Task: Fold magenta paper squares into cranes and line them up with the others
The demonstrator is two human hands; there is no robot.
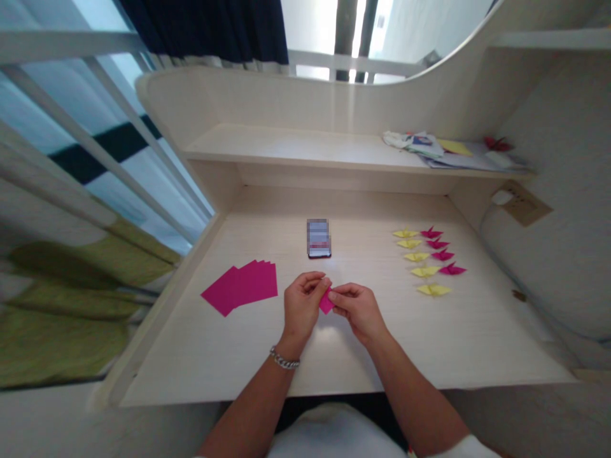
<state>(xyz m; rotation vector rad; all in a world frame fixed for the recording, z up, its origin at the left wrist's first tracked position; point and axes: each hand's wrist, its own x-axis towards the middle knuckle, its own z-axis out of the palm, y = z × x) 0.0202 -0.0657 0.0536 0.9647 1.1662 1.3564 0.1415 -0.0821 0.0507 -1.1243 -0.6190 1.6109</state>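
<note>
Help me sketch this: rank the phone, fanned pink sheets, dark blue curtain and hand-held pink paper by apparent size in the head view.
1. dark blue curtain
2. fanned pink sheets
3. phone
4. hand-held pink paper, partly hidden

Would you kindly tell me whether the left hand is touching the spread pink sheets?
Apart: the head view shows a narrow strip of pale desktop between the left hand and the pink sheets.

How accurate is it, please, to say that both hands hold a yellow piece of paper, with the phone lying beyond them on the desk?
Not yellow: the head view shows the left hand and right hand holding pink paper, with the phone beyond them on the desk.
</note>
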